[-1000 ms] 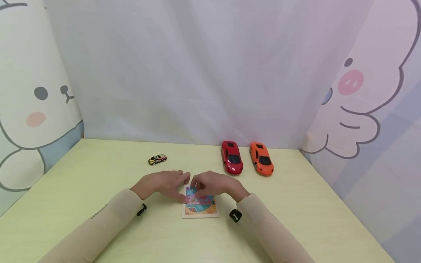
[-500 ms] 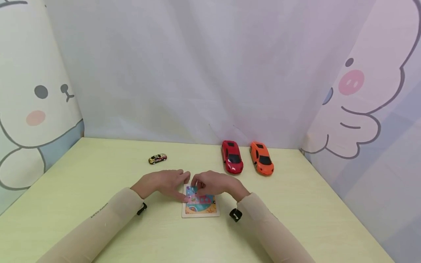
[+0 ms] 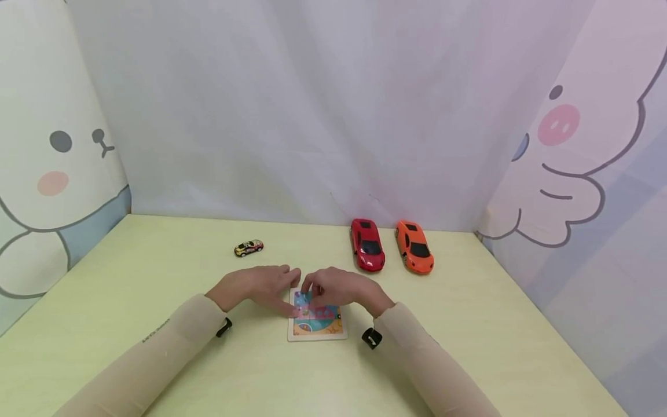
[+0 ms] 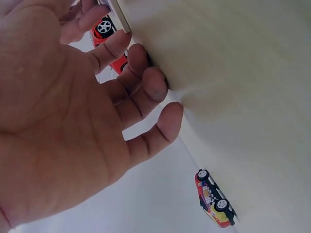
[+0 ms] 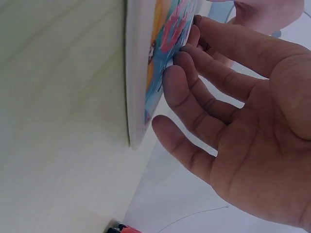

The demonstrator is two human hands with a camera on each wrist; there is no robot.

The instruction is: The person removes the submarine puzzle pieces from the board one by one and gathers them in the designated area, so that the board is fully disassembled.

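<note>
- Puzzle board (image 3: pixel 316 330) lies flat on the table (image 3: pixel 156 278), low centre of the head view, just below both hands; its picture looks largely filled in (blue, pink, orange areas run together), seams between pieces faintly visible; upper part hidden under fingers, so whether any gap is left there cannot be told
- Judged stage: late; pieces seated in the tray, hands appear to be pressing or adjusting at the top edge; nothing loose lies beside the board
- Left hand (image 3: pixel 259 288): fingers fairly straight and loosely spread, tips resting at the board's upper left corner; the left wrist view shows the palm open, fingertips (image 4: pixel 154 83) down on the table by the board's pale edge; holds nothing
- Right hand (image 3: pixel 339 288): fingers relaxed, slightly bent, pads (image 5: pixel 181 80) pressed on the printed face near the top; right wrist view shows no pinch, only flat contact
- Board: thin, stiff, rectangular with rounded corners; pale wood-coloured rim, glossy printed cartoon surface
- Table: pale yellow-green, smooth, faint wood grain, matt
- Red car (image 3: pixel 367 245) and orange car (image 3: pixel 414 247): glossy moulded plastic, low sports shapes, side by side right of centre, above the hands; well apart from the board
- Small car (image 3: pixel 248 248): tiny, yellow and dark with markings, left of centre; black wheels show in the left wrist view
- Backdrop (image 3: pixel 312 104): soft pale cloth, creased; cartoon animal prints at the left and right edges
</note>
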